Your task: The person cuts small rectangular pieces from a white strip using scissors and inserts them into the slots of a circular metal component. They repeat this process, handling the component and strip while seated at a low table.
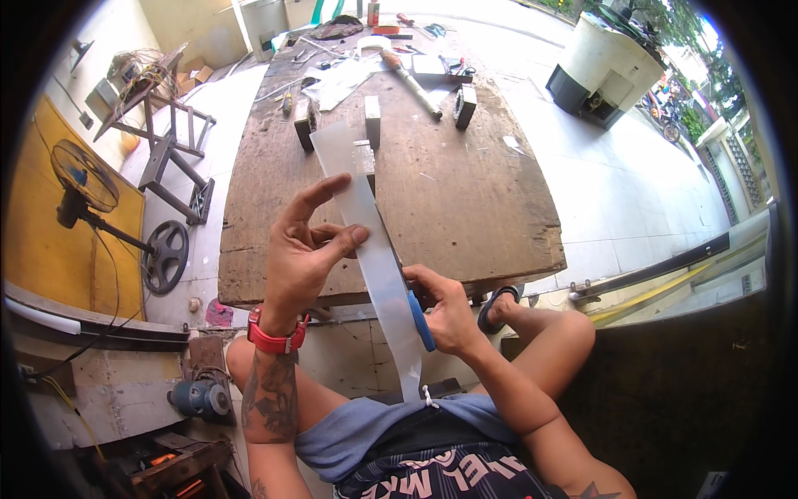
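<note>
A long, translucent whitish plastic strip [378, 274] runs from above the wooden table down to my lap. My left hand [309, 241], with a red watch on its wrist, pinches the strip at its upper part, thumb and index finger on its face. My right hand [445, 312] is closed around the blue handle of a pair of scissors [421, 320]. Their dark blades lie along the strip's right edge, partly hidden behind it. Just beyond the strip's upper end stands a small metal block [371, 121].
On the worn wooden table [465, 208] stand two more blocks, one left [305, 125] and one right [465, 108]. Behind lie a wooden-handled tool [411, 86], papers [341, 83] and a tape roll [372, 44]. A fan [83, 179] stands left; a bench grinder [199, 399] sits lower left.
</note>
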A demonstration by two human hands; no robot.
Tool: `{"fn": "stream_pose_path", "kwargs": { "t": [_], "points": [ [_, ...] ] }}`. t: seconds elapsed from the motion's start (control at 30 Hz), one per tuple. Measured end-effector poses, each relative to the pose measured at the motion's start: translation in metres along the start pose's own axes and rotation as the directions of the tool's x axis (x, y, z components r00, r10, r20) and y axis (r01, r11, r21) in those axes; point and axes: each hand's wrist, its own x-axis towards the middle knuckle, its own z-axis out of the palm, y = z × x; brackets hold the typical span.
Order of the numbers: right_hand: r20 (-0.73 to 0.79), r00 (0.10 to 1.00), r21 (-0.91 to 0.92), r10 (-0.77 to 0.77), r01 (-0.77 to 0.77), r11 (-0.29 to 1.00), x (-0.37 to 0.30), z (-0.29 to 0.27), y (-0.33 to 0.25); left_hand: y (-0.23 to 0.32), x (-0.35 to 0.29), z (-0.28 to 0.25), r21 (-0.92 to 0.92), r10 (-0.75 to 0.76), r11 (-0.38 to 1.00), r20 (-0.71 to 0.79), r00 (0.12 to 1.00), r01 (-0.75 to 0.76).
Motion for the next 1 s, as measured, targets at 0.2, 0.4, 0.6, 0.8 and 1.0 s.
{"fn": "stream_pose_path", "kwargs": {
  "t": [0.2, 0.4, 0.6, 0.8, 1.0],
  "points": [
    [0.008, 1.0, 0.019, 0.022, -0.022, 1.0, 0.001, 0.0, 0.004, 0.0, -0.001, 0.001, -0.011, -0.008, 1.0, -0.004, 1.0, 0.008],
    [-0.029, 0.999, 0.037, -0.031, 0.032, 0.999, 0.002, 0.0, 0.006, 0.002, -0.007, 0.007, -0.011, -0.07, 0.997, 0.017, 0.997, 0.07],
    [-0.035, 0.999, -0.003, -0.019, 0.019, 1.0, 0.003, -0.002, 0.006, 0.002, -0.011, 0.012, -0.024, -0.098, 0.995, 0.02, 0.995, 0.099],
    [-0.061, 0.997, 0.075, -0.052, 0.057, 0.996, 0.004, 0.001, 0.008, 0.004, -0.013, 0.015, -0.012, -0.097, 0.995, 0.053, 0.994, 0.098],
    [-0.02, 1.0, 0.044, -0.001, 0.002, 0.999, 0.002, -0.001, 0.011, 0.008, 0.006, 0.005, -0.004, -0.005, 1.0, -0.007, 1.0, 0.005]
  ]
}}
